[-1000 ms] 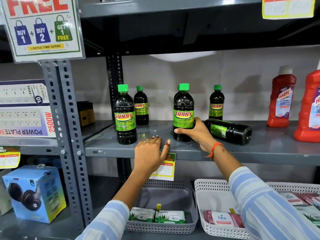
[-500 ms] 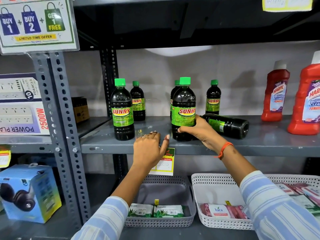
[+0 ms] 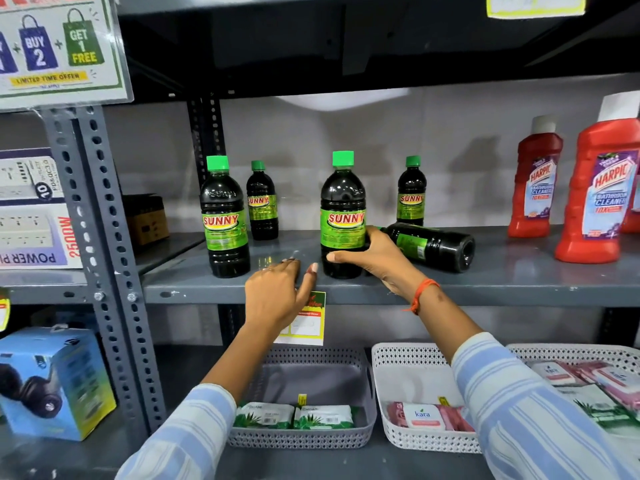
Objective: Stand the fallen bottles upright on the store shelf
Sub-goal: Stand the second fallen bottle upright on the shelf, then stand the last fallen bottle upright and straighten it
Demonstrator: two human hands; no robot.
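Dark bottle (image 3: 343, 216) now stands squarely under my right grip (image 3: 372, 259), closed on its base; the fallen bottle (image 3: 433, 244) just behind remains, left hand (image 3: 277, 292) open.

Red cleaner bottles (image 3: 535, 178), baskets (image 3: 301, 438), boxed headphones (image 3: 55, 382)

We read "SUNNY" in red on the green labels of the dark bottles — the front left bottle (image 3: 225, 221), the one (image 3: 343, 216) in our right hand (image 3: 375, 259), and the two rear ones (image 3: 262, 202) (image 3: 411, 199). The red bottles (image 3: 535, 181) (image 3: 602, 192) say "HARPIC BATHROOM CLEANER". The hanging sign (image 3: 57, 46) reads "BUY 2 + GET 1 FREE — LIMITED TIME OFFER". A box (image 3: 33, 216) shows "2500W" and "10"; a packet (image 3: 424, 415) in the white basket (image 3: 412, 362) says "kara".
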